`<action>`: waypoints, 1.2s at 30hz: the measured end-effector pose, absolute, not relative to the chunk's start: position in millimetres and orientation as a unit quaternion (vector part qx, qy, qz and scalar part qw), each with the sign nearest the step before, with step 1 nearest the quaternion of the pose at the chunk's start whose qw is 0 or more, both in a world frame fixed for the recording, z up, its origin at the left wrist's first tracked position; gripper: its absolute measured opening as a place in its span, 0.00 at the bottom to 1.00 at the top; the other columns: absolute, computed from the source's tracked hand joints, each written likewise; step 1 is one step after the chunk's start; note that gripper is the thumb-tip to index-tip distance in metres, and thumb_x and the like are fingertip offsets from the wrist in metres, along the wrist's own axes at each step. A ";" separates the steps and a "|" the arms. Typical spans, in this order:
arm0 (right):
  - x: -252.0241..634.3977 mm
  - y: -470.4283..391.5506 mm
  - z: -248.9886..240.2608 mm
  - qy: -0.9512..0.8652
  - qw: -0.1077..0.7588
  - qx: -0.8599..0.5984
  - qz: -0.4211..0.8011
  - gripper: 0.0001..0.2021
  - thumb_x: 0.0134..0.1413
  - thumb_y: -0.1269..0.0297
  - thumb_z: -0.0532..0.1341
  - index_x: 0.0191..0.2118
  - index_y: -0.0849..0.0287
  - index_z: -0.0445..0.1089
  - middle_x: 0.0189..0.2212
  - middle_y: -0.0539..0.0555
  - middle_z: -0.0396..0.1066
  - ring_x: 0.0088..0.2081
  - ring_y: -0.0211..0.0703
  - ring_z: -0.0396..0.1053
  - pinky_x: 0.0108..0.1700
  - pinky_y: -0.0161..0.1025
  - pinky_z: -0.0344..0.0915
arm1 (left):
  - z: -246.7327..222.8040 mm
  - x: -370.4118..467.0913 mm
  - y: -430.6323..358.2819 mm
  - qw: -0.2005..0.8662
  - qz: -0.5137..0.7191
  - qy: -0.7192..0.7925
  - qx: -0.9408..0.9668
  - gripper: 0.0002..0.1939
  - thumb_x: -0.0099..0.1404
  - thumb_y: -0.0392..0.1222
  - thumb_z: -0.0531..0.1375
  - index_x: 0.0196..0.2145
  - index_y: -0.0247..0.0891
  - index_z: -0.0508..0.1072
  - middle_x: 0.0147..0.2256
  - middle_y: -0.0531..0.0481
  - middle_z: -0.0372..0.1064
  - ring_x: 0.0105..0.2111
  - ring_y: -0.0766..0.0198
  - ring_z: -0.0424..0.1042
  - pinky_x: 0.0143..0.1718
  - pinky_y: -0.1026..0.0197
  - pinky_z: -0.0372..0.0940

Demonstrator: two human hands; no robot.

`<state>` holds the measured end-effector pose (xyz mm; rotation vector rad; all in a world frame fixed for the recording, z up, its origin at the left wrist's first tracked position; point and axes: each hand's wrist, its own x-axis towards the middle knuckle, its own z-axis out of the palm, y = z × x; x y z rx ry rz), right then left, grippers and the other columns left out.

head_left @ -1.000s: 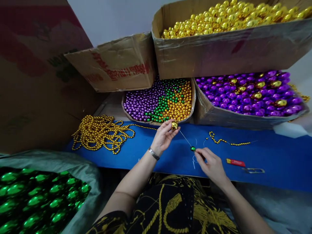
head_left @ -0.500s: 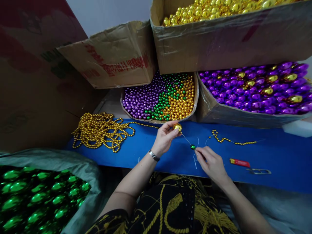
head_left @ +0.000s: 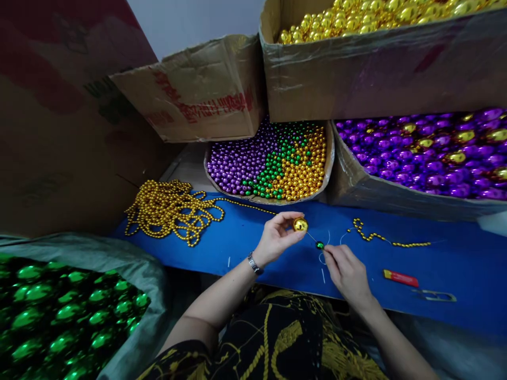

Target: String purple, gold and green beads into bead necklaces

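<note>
My left hand (head_left: 279, 236) pinches a large shiny gold bead (head_left: 300, 225) between thumb and fingers, above the blue tabletop. A thin string (head_left: 311, 236) runs from that bead to a small green bead (head_left: 319, 245). Just beside the green bead, the fingertips of my right hand (head_left: 348, 274) are closed on the string. Loose string ends curl around there. From behind my left hand, a strand of small gold beads (head_left: 247, 205) stretches left to a heaped pile of gold bead chain (head_left: 170, 211).
A short gold bead strand (head_left: 368, 236), a red lighter (head_left: 401, 277) and small metal snips (head_left: 434, 295) lie right. Behind stand a box of purple, green and gold beads (head_left: 329, 158), a purple-bead box (head_left: 356, 184) and a gold-bead box (head_left: 356, 95). A sack of green balls (head_left: 154, 279) stands left.
My left hand with the gold bead has come closer to the green bead and my right hand, so the string between them looks shorter. The whole view has shifted slightly.
</note>
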<state>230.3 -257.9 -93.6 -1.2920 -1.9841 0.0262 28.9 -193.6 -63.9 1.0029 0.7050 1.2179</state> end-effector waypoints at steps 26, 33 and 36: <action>234.9 -256.9 -88.5 -0.732 0.400 -0.546 0.081 0.04 0.64 0.65 0.56 0.39 0.57 0.68 0.31 0.51 0.70 0.32 0.37 0.71 0.36 0.33 0.66 | -13.8 -25.0 -114.2 0.391 0.578 0.408 0.589 0.12 0.65 0.45 0.61 0.44 0.40 0.75 0.37 0.47 0.76 0.36 0.66 0.74 0.40 0.61 0.69; 237.6 -255.4 -94.1 -0.735 0.406 -0.537 0.082 0.04 0.64 0.65 0.56 0.40 0.56 0.67 0.31 0.51 0.70 0.32 0.37 0.70 0.35 0.34 0.66 | -9.9 -43.3 -63.6 0.119 0.347 0.519 0.772 0.09 0.61 0.35 0.59 0.38 0.38 0.77 0.35 0.46 0.75 0.34 0.61 0.72 0.39 0.58 0.65; 235.3 -254.5 -94.0 -0.735 0.408 -0.535 0.080 0.04 0.64 0.65 0.56 0.40 0.56 0.67 0.31 0.51 0.70 0.32 0.38 0.71 0.36 0.34 0.66 | -19.6 -32.3 -55.7 0.102 0.207 0.518 0.824 0.07 0.58 0.33 0.60 0.34 0.39 0.77 0.33 0.45 0.73 0.36 0.56 0.71 0.40 0.56 0.64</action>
